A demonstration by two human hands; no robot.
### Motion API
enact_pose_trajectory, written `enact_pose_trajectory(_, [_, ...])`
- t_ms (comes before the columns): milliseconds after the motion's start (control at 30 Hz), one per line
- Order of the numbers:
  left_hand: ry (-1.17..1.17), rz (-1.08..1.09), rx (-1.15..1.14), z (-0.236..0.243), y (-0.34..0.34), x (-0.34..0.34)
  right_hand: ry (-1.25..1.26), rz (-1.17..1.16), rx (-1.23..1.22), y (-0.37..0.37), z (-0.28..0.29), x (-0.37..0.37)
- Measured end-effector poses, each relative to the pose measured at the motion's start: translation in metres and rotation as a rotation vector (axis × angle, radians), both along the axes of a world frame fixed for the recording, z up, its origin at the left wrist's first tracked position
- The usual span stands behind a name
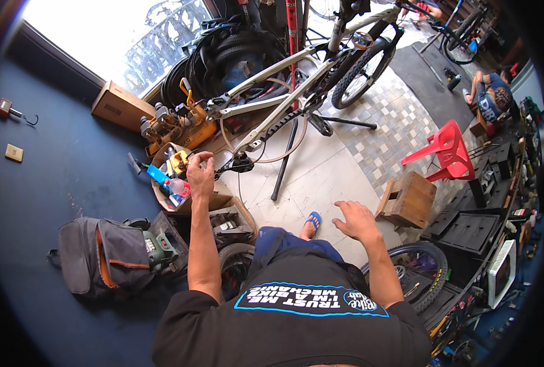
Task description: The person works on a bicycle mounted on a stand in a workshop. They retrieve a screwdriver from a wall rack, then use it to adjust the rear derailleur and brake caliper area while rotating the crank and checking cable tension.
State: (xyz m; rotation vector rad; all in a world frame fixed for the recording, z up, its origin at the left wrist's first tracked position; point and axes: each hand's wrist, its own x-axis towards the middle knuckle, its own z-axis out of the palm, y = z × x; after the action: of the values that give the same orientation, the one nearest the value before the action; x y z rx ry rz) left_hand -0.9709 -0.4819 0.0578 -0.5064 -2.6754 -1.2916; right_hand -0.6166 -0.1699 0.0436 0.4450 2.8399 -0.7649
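Rear derailleur [241, 163] is hanging at the rear end of the white bicycle frame [289, 103]. Left hand [201, 175] is hovering near that frame end, thumb and fingertips close together; whether they are gripping anything cannot be told. Right hand [354, 221] is hovering well apart from the frame, fingers spread. Black tires [208, 61] are lying beyond the frame; a red chair [450, 154] is standing to its right.

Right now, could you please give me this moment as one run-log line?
left hand: fingers curled, near rear end of white bike frame, contact unclear | right hand: open, empty, wooden box to its right
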Motion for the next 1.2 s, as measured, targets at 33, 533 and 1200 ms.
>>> enact_pose_trajectory(33, [0.044,0.019,0.024,0.002,0.003,0.004,-0.020,-0.001,0.010,0.005,-0.003,0.001])
enact_pose_trajectory(533, [-0.122,0.046,0.085,0.001,-0.042,-0.002,0.009,0.112,-0.022,-0.018,-0.016,-0.059])
enact_pose_trajectory(1200, [0.103,-0.100,0.047,-0.033,-0.024,0.009,0.396,-0.183,-0.200,-0.157,-0.089,-0.266])
